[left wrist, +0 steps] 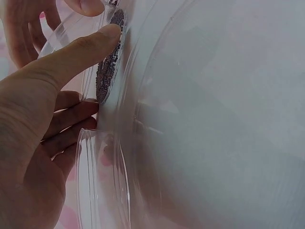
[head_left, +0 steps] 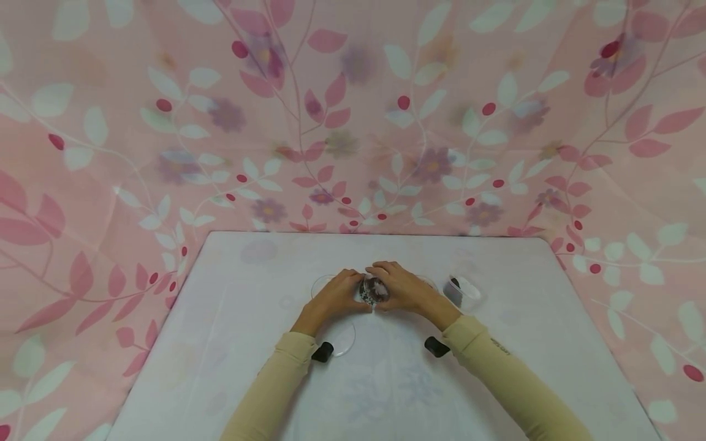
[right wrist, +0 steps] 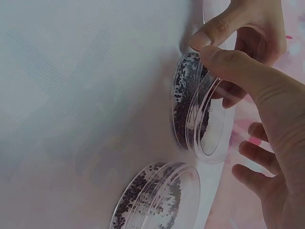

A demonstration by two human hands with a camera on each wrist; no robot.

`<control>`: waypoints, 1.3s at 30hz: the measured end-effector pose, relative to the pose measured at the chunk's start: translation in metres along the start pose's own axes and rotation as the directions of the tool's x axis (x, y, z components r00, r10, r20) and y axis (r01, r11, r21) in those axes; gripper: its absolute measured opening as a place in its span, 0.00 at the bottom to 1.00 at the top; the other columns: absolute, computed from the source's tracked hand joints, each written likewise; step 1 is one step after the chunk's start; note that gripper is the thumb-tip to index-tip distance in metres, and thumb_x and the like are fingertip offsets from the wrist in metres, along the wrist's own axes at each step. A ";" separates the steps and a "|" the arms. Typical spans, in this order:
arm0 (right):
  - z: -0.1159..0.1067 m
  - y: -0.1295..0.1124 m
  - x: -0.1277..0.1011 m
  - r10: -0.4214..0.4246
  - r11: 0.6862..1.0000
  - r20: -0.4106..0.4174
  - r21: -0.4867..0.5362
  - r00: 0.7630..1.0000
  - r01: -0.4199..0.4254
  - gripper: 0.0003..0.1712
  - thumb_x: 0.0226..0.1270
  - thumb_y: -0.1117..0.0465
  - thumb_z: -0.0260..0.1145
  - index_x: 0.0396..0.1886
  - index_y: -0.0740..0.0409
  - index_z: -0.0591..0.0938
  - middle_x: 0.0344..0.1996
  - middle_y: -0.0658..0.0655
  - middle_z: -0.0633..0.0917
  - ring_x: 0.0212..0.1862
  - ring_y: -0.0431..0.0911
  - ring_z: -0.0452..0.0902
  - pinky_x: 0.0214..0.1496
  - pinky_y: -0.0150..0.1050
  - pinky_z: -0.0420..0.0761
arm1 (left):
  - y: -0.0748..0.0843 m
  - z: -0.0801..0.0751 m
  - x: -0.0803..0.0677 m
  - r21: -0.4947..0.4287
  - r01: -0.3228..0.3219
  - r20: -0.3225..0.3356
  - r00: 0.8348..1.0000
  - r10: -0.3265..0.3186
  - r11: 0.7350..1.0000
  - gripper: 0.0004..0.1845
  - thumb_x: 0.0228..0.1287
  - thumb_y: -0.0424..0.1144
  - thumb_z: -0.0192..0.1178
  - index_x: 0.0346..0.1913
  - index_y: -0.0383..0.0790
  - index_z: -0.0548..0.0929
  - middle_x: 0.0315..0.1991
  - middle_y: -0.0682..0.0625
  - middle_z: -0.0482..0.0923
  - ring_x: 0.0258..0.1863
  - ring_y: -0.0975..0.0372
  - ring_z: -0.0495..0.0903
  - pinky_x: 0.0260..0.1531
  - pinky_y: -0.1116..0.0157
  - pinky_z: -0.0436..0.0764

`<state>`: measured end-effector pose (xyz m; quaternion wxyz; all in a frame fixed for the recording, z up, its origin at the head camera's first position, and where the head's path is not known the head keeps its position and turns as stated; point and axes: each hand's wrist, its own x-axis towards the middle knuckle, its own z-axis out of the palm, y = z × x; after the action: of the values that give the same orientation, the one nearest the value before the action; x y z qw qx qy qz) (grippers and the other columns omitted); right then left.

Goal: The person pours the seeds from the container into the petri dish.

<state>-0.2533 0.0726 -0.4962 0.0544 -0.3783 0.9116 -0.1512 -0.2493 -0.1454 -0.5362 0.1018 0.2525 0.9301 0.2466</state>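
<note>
A clear round petri dish (head_left: 377,291) with small dark beads in it is between my two hands at the table's middle. My left hand (head_left: 339,293) grips its left side; in the left wrist view the thumb (left wrist: 102,40) presses on top near the dark beads (left wrist: 110,62), with fingers below the rim. On the other side my right hand (head_left: 405,288) holds it, thumb (right wrist: 228,62) on the rim in the right wrist view. Several of that hand's fingers stand apart from the dish there; its index finger is hidden. Beside it lies a second petri dish (right wrist: 128,202) with dark beads.
A clear dish (head_left: 321,283) lies behind my left hand, and another clear round piece (head_left: 344,340) near the left wrist. To the right stands a clear container (head_left: 463,291) with something dark inside. The white table (head_left: 386,392) meets a floral cloth backdrop (head_left: 353,122).
</note>
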 end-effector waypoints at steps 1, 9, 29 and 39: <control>0.000 -0.001 0.000 0.002 1.000 0.002 -0.002 1.000 -0.002 0.51 0.50 0.46 0.79 0.72 0.53 0.66 0.66 0.59 0.72 0.67 0.54 0.69 0.67 0.50 0.76 | 0.000 0.000 0.000 0.003 -0.001 0.000 1.000 0.001 1.000 0.43 0.47 0.59 0.74 0.64 0.40 0.76 0.58 0.47 0.78 0.61 0.56 0.74 0.66 0.58 0.73; 0.001 -0.004 0.004 0.012 0.999 0.037 -0.039 0.999 -0.010 0.52 0.49 0.45 0.79 0.73 0.52 0.66 0.66 0.58 0.72 0.66 0.54 0.69 0.66 0.50 0.76 | -0.003 -0.001 -0.002 0.048 0.006 -0.003 1.000 -0.006 0.999 0.44 0.48 0.61 0.73 0.66 0.41 0.75 0.58 0.48 0.77 0.62 0.57 0.73 0.66 0.58 0.72; 0.008 -0.007 0.015 0.062 0.993 0.127 -0.112 0.990 -0.048 0.53 0.49 0.37 0.76 0.72 0.51 0.68 0.66 0.57 0.73 0.66 0.52 0.68 0.63 0.49 0.79 | -0.009 -0.006 -0.005 0.037 0.015 0.013 1.000 -0.015 0.999 0.38 0.50 0.56 0.74 0.61 0.40 0.79 0.59 0.48 0.77 0.61 0.57 0.73 0.66 0.59 0.73; 0.008 -0.010 0.018 0.089 0.989 0.155 -0.132 0.984 -0.069 0.53 0.48 0.37 0.77 0.71 0.52 0.69 0.66 0.56 0.73 0.66 0.52 0.68 0.63 0.48 0.78 | -0.011 -0.008 -0.006 0.057 0.001 -0.004 1.000 -0.001 0.998 0.36 0.49 0.54 0.75 0.59 0.39 0.81 0.58 0.48 0.78 0.60 0.57 0.73 0.65 0.60 0.74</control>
<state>-0.2575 0.0517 -0.5008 0.1095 -0.3553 0.9264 -0.0600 -0.2514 -0.1604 -0.5343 0.0927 0.2544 0.9370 0.2207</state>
